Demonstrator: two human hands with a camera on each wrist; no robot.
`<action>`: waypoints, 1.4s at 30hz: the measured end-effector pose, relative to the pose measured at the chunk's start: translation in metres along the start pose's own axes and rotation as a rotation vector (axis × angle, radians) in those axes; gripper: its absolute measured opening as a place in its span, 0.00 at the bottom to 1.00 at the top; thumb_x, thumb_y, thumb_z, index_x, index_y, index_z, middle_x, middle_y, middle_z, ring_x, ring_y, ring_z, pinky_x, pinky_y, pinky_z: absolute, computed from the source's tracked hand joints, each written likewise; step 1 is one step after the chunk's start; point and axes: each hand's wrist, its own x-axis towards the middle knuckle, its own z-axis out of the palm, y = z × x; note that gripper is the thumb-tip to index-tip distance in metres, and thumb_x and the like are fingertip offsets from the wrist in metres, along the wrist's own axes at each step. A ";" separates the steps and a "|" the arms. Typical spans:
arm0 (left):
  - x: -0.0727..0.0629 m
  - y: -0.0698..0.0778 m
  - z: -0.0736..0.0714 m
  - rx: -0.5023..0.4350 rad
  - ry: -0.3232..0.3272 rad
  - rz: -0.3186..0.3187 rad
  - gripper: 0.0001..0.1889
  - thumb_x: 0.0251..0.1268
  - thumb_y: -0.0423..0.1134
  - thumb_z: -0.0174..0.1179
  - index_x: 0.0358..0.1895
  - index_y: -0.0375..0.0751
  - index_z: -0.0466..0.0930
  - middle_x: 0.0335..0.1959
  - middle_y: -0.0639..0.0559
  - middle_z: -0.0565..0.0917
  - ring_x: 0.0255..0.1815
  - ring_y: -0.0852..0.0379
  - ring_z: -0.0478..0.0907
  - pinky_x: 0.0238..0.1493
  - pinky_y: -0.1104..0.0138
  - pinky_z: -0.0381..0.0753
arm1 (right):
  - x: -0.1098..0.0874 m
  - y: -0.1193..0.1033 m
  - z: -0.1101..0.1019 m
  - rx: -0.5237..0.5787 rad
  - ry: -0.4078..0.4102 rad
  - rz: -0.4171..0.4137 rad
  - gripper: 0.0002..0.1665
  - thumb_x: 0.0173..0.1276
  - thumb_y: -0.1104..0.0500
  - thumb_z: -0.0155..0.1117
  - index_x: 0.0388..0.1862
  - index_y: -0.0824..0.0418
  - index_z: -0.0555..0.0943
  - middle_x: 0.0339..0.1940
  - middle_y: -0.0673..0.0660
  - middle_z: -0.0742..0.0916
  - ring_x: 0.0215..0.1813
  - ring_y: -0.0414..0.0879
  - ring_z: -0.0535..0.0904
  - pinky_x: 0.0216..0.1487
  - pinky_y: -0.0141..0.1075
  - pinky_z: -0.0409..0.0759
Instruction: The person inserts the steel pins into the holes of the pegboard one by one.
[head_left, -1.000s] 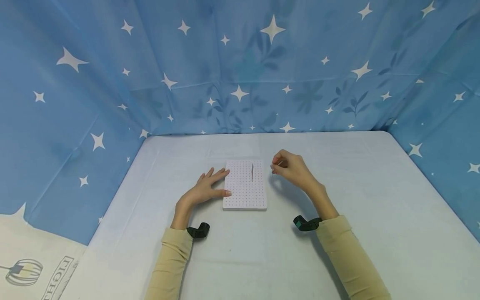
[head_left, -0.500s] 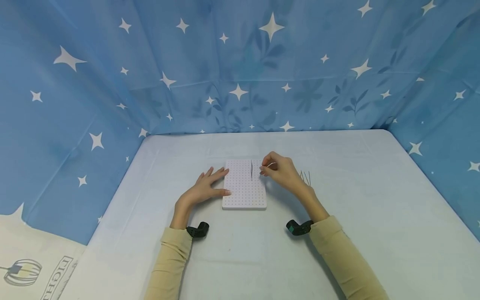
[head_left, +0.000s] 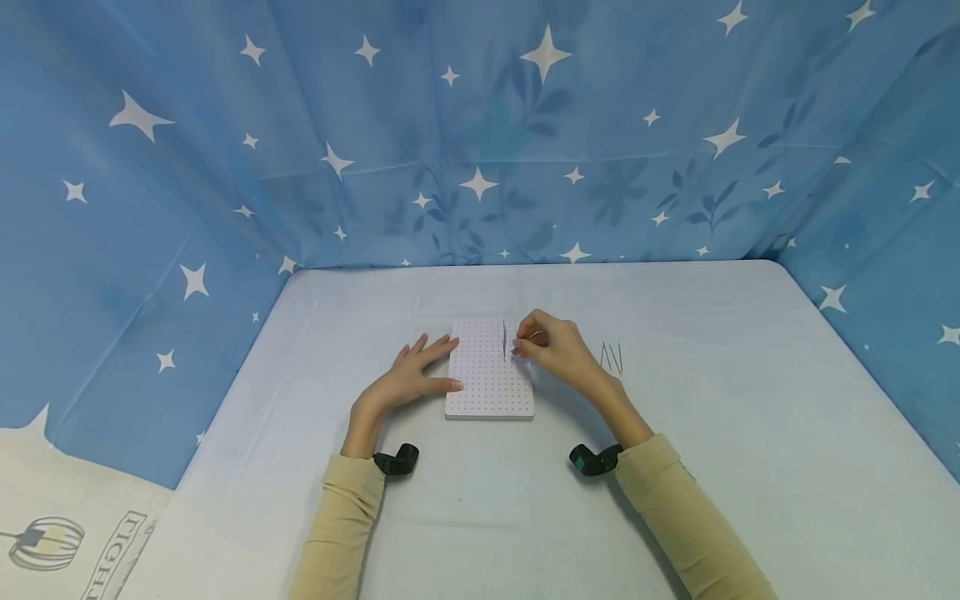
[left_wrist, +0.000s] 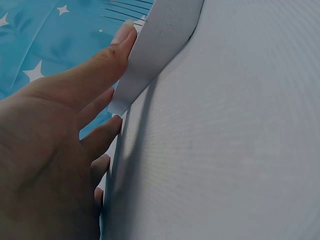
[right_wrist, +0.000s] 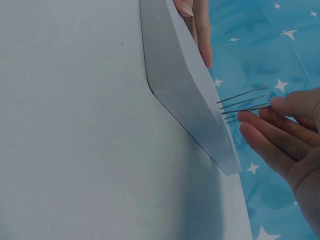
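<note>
A white board (head_left: 487,392) dotted with a grid of small holes lies on the table. Several thin metal needles (head_left: 504,342) stand up from it near its upper right; the right wrist view shows them side by side. My left hand (head_left: 401,383) rests at the board's left edge, fingers spread and straight, thumb and a fingertip on its top. Over the board's right side, my right hand (head_left: 555,350) pinches a thin metal needle (right_wrist: 257,107) between thumb and fingertips, its lower end at the board's surface beside the standing needles.
Several more thin needles (head_left: 611,358) lie on the white table (head_left: 712,400) to the right of the board, close to the right wrist. A blue curtain with white stars (head_left: 465,125) hangs behind the table and along its sides.
My right hand has moved left from beside the board to over it, bringing the pinched needle down near the standing ones. The loose needles on the table have come into view. My left hand stays put.
</note>
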 end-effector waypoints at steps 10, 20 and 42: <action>-0.001 0.000 -0.001 -0.002 0.003 0.000 0.45 0.65 0.54 0.69 0.83 0.51 0.58 0.85 0.47 0.52 0.87 0.41 0.32 0.83 0.44 0.26 | 0.000 0.001 0.002 -0.007 0.010 -0.010 0.07 0.69 0.67 0.69 0.42 0.62 0.78 0.39 0.59 0.91 0.41 0.50 0.92 0.42 0.39 0.88; 0.000 -0.001 0.000 0.002 0.006 -0.005 0.45 0.65 0.54 0.69 0.83 0.50 0.58 0.85 0.47 0.52 0.87 0.41 0.32 0.83 0.44 0.26 | 0.001 0.002 0.004 -0.015 0.002 -0.030 0.07 0.69 0.68 0.69 0.41 0.63 0.79 0.39 0.60 0.91 0.42 0.52 0.91 0.41 0.37 0.88; 0.000 -0.002 0.000 0.000 0.004 0.002 0.45 0.66 0.55 0.68 0.82 0.51 0.58 0.85 0.46 0.53 0.87 0.40 0.32 0.83 0.42 0.27 | -0.001 0.000 0.006 -0.031 -0.036 -0.025 0.05 0.69 0.67 0.70 0.42 0.62 0.84 0.40 0.57 0.92 0.45 0.51 0.91 0.48 0.42 0.89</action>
